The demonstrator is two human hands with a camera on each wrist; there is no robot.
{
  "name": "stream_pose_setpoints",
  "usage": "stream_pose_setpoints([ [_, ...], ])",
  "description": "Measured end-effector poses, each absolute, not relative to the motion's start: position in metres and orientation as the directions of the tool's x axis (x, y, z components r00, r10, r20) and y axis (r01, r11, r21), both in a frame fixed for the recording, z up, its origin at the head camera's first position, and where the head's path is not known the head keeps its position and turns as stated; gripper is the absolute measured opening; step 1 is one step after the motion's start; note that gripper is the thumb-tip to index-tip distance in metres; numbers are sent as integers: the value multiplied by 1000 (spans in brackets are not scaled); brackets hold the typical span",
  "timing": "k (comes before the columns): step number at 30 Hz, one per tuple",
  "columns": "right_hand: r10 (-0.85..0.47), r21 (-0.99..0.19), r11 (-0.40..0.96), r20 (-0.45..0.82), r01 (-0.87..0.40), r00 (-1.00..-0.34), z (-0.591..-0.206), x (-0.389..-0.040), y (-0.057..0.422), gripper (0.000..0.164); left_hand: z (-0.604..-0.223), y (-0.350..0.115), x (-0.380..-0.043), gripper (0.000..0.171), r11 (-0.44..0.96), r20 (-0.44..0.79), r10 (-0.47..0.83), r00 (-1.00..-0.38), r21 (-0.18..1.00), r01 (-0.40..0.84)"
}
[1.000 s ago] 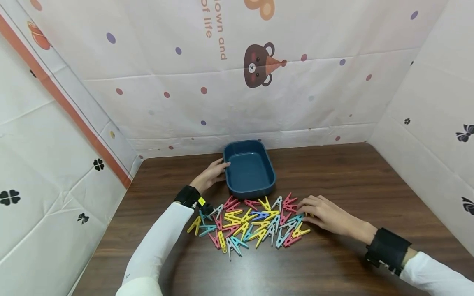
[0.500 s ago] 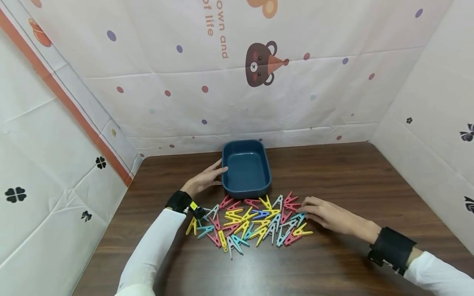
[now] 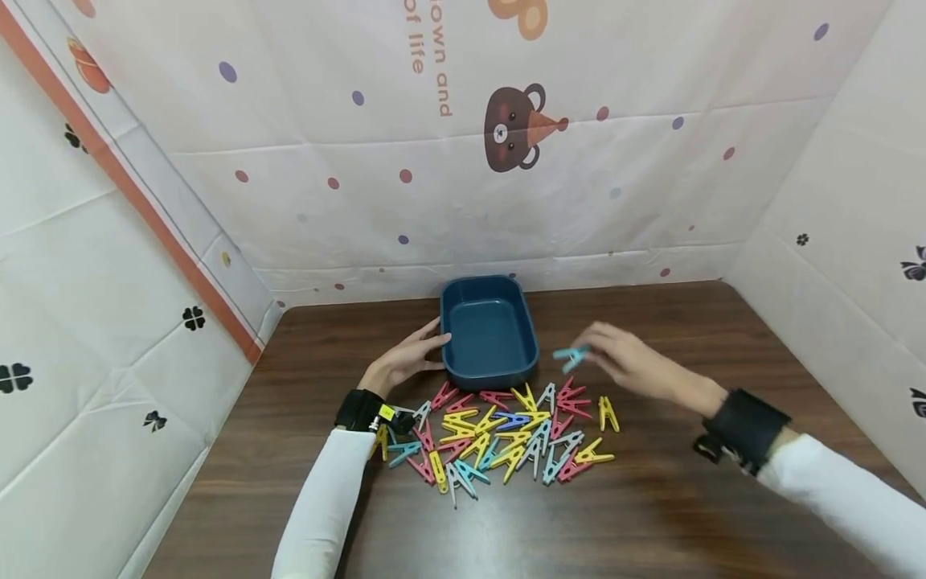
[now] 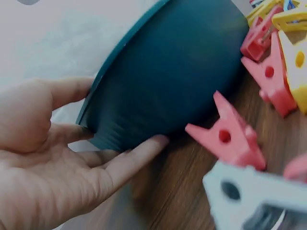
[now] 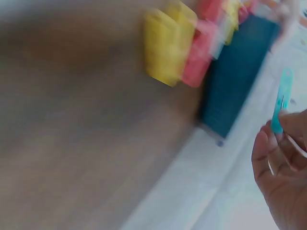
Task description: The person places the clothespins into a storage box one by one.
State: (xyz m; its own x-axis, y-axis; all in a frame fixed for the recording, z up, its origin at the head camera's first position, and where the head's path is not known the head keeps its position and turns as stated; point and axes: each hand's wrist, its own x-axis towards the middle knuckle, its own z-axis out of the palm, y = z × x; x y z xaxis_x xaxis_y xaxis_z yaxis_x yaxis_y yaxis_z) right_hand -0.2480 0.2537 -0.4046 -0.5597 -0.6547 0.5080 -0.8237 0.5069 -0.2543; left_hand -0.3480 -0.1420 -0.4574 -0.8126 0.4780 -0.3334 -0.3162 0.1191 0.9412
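1. Two readable words, "own and" above "of life", run sideways on the backdrop (image 3: 427, 56), cut off at the top.
2. Right hand (image 3: 625, 362), blurred, pinches a teal clothespin (image 3: 571, 355) beside the blue tray (image 3: 531, 342).
3. Left hand (image 3: 408, 358) lies spread against the tray's wall, on the surface (image 3: 651, 498).

You wear long white sleeves (image 3: 318, 507) and a black band (image 3: 741, 418) on each wrist (the left band (image 3: 356, 408) carries a small yellow tag).

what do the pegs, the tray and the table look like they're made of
Pegs: probably moulded plastic, going by the flat pastel colours, the smooth matt faces and the round holes seen from the left wrist.
Tray: likely plastic too, with a uniform dark teal, rounded corners and a soft sheen; melamine is possible.
Table: dark wood grain with a slight gloss, either wood or laminate.
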Motion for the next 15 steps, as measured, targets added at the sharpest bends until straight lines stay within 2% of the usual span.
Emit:
stream_pose_setpoints([
  [3,-578,-294,566,525,-770,-625,-376,-286,232,20,-458,-140,-346,72,105,-319,466,-825,946,-307],
  [6,-498,-353,642,483,-680,-721,-347,-324,204,16,-458,-137,-344,71,92,-310,455,-835,949,-302],
  [9,-431,-407,704,406,-582,-806,-326,-363,173,20,-458,-134,-343,71,87,-313,437,-843,948,-307],
  [13,-339,-471,769,274,-433,-900,-327,-415,138,22,-460,-130,-342,69,82,-316,410,-856,947,-310],
  [15,-310,-477,787,244,-392,-919,-354,-451,128,23,-461,-129,-342,68,83,-317,407,-857,947,-311],
])
